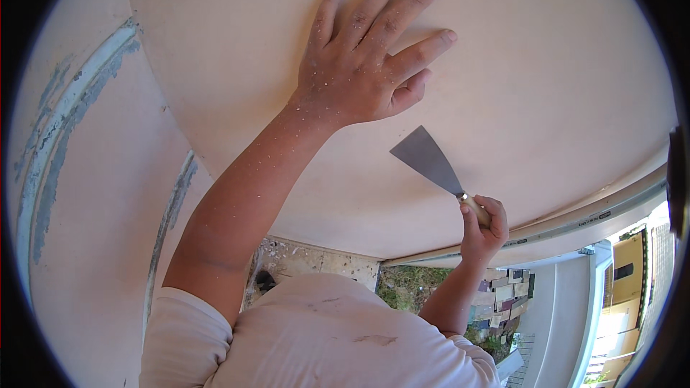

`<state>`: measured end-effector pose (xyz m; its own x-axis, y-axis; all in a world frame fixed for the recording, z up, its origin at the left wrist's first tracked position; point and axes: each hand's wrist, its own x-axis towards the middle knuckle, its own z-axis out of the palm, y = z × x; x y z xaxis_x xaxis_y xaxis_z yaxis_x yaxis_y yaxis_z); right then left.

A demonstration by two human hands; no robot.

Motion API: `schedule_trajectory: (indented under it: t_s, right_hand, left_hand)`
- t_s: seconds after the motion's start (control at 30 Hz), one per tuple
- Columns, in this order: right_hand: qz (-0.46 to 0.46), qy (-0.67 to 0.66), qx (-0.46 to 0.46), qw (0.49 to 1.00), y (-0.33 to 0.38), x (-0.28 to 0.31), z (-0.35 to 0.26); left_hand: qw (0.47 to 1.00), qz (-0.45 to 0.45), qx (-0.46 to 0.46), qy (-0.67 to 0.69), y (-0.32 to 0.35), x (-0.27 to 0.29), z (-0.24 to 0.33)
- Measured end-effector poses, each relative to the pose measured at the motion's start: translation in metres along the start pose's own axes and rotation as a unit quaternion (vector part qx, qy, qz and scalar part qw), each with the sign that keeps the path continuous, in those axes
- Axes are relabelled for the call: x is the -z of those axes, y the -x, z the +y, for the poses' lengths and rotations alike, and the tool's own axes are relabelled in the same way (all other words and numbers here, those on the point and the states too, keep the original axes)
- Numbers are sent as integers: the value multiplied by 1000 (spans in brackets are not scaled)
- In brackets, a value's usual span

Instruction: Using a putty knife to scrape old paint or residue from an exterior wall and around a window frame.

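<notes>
My left hand (366,57) lies against the pale peach wall (546,50), its fingers spread and pointing up. Light flecks dot the back of this hand and the forearm. Lower and to the right, my right hand (485,230) is closed round the light handle of a putty knife (431,158). The knife's wide grey blade points up and left, its edge below my left hand. Whether the blade's edge touches the wall, I cannot tell.
A pipe or conduit (79,90) with grey patches beside it runs down the wall on the left, with a shorter grey strip (169,208) nearby. A long pale rail (568,226) curves along the lower right. Below lie a debris-speckled floor (316,255), grass and paving pieces (503,294).
</notes>
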<state>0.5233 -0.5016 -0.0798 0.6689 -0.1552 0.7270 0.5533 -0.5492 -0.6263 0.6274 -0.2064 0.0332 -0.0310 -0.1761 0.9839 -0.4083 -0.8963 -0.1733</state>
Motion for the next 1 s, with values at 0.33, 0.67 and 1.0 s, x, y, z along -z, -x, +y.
schedule_trajectory:
  t_s: [0.33, 0.67, 1.0]
  right_hand:
    - [96, 51, -130, 986, 54, 96, 77]
    - [49, 87, -6, 995, 37, 101, 66]
    - [21, 44, 6, 999, 36, 84, 75]
  left_hand:
    - [994, -104, -1, -13, -4, 14, 4]
    - [997, -3, -36, -75, -2, -3, -1]
    - [998, -13, -30, -62, 0, 2, 1]
